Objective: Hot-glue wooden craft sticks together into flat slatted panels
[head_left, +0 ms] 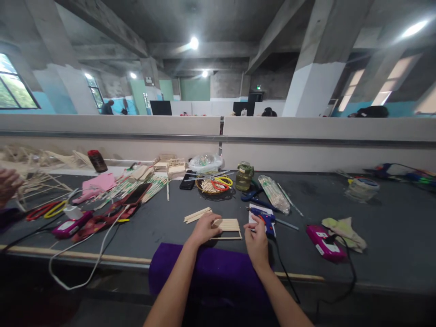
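My left hand (205, 228) grips the left end of a small panel of pale wooden sticks (227, 224) lying on the dark table. Its sticks sit side by side, with a gap before the front stick. Just left of that hand lie several loose sticks (197, 215). My right hand (257, 240) is to the right of the panel, its fingers curled together; whatever may be between the fingertips is too small to make out. Right behind those fingers a blue hot glue gun (268, 218) rests on a white sheet, its cable running toward the front edge.
Behind the panel stand a basket of short sticks (213, 186) with scissors (223, 182) and a glass jar (244, 176). Magenta power strips (326, 243) lie at both sides. A purple cloth (207, 263) covers the front edge. Another person's hand (8, 185) shows far left.
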Tool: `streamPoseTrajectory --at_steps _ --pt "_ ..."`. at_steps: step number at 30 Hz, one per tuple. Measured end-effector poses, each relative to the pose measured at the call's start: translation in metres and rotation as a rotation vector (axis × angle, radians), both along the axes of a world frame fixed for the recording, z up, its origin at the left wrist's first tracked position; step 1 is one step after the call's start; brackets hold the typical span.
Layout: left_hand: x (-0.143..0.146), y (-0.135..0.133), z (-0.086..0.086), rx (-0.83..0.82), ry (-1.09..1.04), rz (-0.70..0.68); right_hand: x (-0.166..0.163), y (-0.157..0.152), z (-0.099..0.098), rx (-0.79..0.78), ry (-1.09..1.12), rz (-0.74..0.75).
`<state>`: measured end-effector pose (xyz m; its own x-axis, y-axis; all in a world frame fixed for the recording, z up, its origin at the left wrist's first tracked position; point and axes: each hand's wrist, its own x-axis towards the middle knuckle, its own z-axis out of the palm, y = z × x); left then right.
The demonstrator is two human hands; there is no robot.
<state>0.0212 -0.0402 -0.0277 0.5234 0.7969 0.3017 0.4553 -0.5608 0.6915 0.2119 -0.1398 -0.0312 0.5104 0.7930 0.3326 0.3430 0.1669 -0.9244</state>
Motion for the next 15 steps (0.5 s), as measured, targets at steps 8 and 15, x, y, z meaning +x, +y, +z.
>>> streamPoseTrajectory --at_steps 8,15 --pt "-0.001 0.003 0.002 -0.146 -0.368 0.148 -0.001 0.0 0.003 0.067 -0.364 0.067" --pt "-0.012 0.01 0.005 -0.169 -0.728 0.47 -0.018 0.0 0.015 0.051 -1.027 0.287"
